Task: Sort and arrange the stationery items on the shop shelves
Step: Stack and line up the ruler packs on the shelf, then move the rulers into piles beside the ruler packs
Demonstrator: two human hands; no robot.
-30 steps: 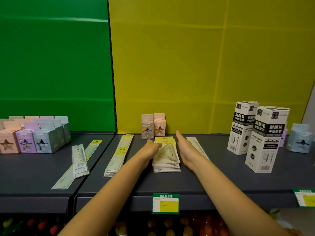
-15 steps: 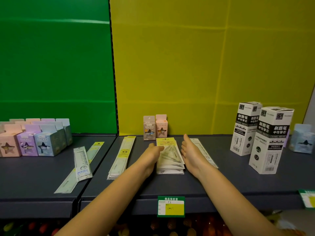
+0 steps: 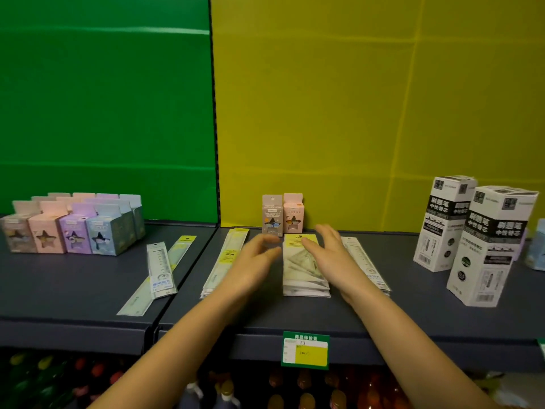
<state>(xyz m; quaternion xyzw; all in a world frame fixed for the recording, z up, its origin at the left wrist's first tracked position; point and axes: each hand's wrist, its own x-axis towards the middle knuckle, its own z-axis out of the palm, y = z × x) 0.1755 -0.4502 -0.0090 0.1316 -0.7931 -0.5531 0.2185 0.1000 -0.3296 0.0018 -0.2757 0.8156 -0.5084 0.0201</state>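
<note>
left hand [image 3: 254, 261], right hand [image 3: 331, 258] released stack [image 3: 298, 276]

white boxes [image 3: 495, 249]: 刷题笔 中性替芯 | shelf price tag [image 3: 305, 351]: 商品标价签

Left hand [image 3: 254, 262] and right hand [image 3: 330, 256] outstretched, fingers relaxed, palms facing inward

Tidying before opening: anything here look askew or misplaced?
Yes. On the left, a white ruler packet lies crossed over a long pale-green ruler packet, both slanted. Two small star-window boxes stand by the yellow panel, apart from the matching pastel boxes.
</note>
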